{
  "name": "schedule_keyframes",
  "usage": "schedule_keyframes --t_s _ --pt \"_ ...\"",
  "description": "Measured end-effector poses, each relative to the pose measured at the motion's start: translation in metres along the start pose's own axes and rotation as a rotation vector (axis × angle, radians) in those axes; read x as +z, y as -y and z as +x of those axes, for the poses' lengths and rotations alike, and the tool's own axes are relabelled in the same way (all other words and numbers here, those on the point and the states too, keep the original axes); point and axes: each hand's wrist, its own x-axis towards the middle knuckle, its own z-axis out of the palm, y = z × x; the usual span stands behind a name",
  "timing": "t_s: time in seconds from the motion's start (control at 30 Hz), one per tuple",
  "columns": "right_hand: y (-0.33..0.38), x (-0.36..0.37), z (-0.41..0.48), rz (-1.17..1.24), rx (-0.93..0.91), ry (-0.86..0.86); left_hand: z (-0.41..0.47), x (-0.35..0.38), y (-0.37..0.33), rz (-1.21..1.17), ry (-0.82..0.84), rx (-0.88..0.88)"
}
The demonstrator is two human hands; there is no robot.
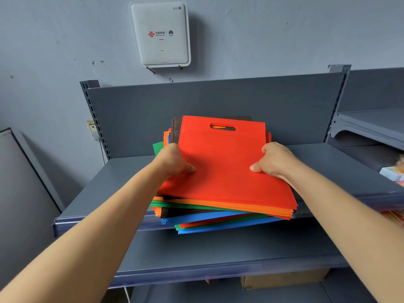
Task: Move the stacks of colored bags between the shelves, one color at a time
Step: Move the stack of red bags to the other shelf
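1. The red bags point(223, 167) sit on top of a messy mixed-color stack point(218, 217) that hangs over the front edge of the top shelf point(328, 162).
2. The left hand point(172, 159) grips the red bags' left edge, thumb on top.
3. The right hand point(273, 159) grips the right edge the same way.
4. There's a lower shelf point(218, 254) underneath and a white wifi box point(160, 33) up on the wall.

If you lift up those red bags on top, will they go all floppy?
Probably a bit floppy: the red bags look like thin, flat cloth, and the left hand and right hand grip opposite edges. Likely light, being so thin. They may slide; the pile underneath already lies fanned out.
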Motion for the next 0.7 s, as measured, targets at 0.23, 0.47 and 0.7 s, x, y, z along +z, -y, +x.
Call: schedule_keyframes --t_s 0.23,0.47,0.7 --pt "-0.001 0.002 0.004 0.013 0.034 -0.046 -0.021 0.009 -0.016 0.402 -0.038 0.496" --pt "0.000 0.008 0.007 0.008 0.037 -0.143 -0.020 0.013 -0.016 0.298 -0.066 0.449" --pt "0.006 0.001 0.011 0.160 -0.001 -0.316 -0.025 -0.006 -0.014 0.070 -0.299 0.171"
